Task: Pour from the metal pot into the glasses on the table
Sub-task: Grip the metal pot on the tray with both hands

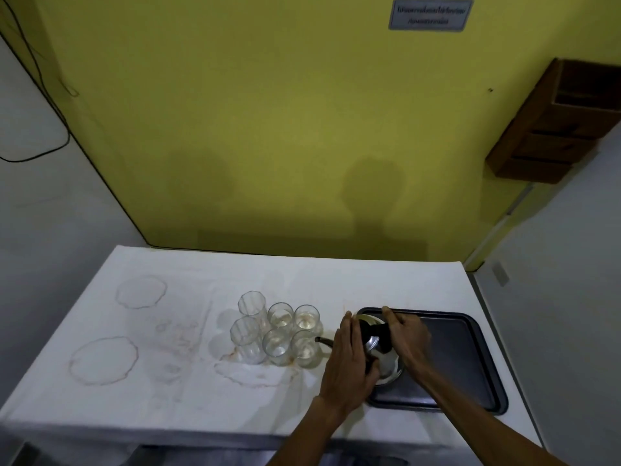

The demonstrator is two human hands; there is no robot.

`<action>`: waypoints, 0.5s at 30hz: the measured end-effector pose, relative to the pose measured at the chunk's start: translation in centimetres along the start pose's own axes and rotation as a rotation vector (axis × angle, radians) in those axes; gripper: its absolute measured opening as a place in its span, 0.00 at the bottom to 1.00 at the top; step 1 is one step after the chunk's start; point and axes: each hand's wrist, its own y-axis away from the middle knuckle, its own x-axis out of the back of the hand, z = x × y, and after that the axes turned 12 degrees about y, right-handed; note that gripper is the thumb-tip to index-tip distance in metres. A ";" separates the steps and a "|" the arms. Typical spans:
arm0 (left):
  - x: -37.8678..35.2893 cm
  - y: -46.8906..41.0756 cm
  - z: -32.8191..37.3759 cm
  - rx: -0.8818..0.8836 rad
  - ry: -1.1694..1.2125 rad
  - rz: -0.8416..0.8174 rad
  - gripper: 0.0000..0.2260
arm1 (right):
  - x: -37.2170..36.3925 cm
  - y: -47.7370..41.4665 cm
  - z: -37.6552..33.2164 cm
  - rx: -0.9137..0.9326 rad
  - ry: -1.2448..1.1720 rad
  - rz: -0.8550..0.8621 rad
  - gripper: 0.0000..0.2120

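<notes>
Metal pot (378, 351) sitting at the left end of the dark tray (470, 364) on the white-covered desk (168, 381), spout aimed at six glasses (279, 331) clustered just beside it. Left hand (349, 361) wrapped round its near side, right hand (403, 334) closed over the black handle, fingers (386, 312) curled down.

Light: dim indoor, yellowish cast | Shadows: two soft dark patches on the yellow wall (268, 129) | Glare: small highlight on the metal pot (376, 343) | Sharpness: soft throughout, wall sign (431, 14) unreadable | Distortion: wide-angle bending at edges, counter (168, 331) lines splay
</notes>
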 end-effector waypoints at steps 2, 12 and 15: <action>0.1 0.0 0.1 -0.006 0.004 0.000 0.37 | 0.0 -0.1 0.0 -0.005 0.013 0.010 0.22; 0.4 -0.3 -0.1 -0.019 -0.031 -0.007 0.37 | 0.0 -0.5 -0.2 -0.015 0.037 0.018 0.23; 0.4 -0.4 -0.4 -0.035 -0.048 -0.017 0.38 | 0.1 -0.5 -0.1 -0.009 0.058 0.024 0.23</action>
